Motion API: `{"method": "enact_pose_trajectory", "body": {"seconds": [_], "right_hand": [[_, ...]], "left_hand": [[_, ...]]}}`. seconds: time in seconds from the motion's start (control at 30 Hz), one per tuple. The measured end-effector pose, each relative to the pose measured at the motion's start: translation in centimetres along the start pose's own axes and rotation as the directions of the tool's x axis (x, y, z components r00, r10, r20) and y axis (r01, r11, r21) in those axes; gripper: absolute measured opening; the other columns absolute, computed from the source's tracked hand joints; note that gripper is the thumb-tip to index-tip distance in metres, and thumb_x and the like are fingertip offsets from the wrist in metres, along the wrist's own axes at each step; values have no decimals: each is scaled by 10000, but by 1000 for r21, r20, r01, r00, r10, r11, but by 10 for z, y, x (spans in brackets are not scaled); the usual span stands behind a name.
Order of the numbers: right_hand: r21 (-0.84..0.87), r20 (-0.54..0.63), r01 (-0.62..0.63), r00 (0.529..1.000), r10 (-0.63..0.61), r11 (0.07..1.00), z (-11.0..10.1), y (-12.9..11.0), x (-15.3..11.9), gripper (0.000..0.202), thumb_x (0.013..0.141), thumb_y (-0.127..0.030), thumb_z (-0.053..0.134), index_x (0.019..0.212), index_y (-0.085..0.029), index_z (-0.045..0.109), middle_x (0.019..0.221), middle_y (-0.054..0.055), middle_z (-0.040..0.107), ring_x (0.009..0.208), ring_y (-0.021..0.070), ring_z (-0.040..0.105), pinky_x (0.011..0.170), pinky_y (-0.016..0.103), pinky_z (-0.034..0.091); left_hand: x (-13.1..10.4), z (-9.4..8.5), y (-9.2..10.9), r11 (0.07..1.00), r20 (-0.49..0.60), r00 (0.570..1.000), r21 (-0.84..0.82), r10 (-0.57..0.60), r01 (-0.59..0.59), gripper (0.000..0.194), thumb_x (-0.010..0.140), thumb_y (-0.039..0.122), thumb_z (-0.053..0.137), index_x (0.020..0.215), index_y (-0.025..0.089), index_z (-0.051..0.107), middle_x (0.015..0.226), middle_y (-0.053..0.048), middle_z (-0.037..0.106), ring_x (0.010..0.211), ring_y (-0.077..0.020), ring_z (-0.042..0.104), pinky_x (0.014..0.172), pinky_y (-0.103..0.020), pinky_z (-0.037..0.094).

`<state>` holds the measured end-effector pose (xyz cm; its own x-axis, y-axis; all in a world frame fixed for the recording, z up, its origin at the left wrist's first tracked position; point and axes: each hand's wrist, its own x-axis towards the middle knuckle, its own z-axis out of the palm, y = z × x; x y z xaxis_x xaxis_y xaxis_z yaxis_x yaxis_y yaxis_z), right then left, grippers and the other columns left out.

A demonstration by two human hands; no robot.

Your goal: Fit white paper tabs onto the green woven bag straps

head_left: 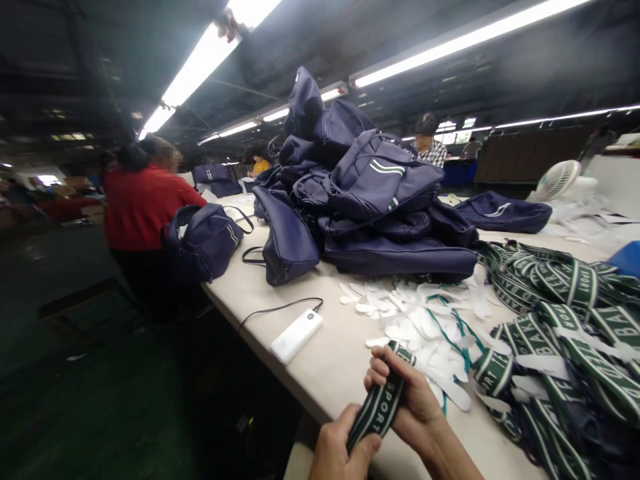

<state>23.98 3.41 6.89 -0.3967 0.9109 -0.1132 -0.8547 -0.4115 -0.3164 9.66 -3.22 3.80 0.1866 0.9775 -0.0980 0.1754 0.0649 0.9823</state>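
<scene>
A folded dark green strap (384, 408) with white lettering and stripes is held between both hands near the table's front edge. My left hand (340, 443) grips its lower end, thumb on top. My right hand (407, 400) wraps round its upper part, fingers curled over it. Beyond the hands lie many white paper-like strips (413, 313) and some teal cord (457, 333). To the right is a big heap of similar green lettered straps (545, 333).
A tall pile of navy bags (370, 187) stands mid-table. A white power bank (297, 335) with a cable lies near the left edge. A person in red (145, 207) stands at left beside a navy bag (205, 240). A fan (559, 180) is back right.
</scene>
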Motion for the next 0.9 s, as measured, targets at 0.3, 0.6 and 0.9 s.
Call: {"method": "enact_pose_trajectory", "body": {"seconds": [0.3, 0.6, 0.9], "right_hand": [[40, 224, -66, 973, 56, 997, -12, -9, 10, 208, 767, -292, 728, 730, -113, 629, 425, -126, 233, 396, 35, 106, 407, 148, 232], [-138, 124, 53, 992, -36, 989, -15, -15, 4, 147, 769, -246, 692, 748, -105, 654, 431, -105, 300, 402, 40, 140, 415, 163, 208], [-124, -92, 176, 978, -188, 977, -14, -13, 3, 219, 696, -264, 753, 822, -105, 671, 539, -71, 398, 468, 53, 335, 513, 186, 379]], "left_hand": [[-1, 14, 7, 828, 307, 942, -488, -134, 277, 423, 848, 588, 621, 925, 178, 548, 715, -7, 597, 413, -47, 447, 393, -164, 282], [6, 25, -5, 914, 133, 971, -333, -198, 232, 479, 863, 580, 594, 1116, 174, 582, 674, -18, 651, 441, -96, 495, 403, -186, 363], [9, 18, -13, 955, 2, 992, 272, 122, -118, 618, 895, 560, 505, 1383, 181, 505, 1289, -107, 658, 1168, -276, 628, 997, -364, 491]]}}
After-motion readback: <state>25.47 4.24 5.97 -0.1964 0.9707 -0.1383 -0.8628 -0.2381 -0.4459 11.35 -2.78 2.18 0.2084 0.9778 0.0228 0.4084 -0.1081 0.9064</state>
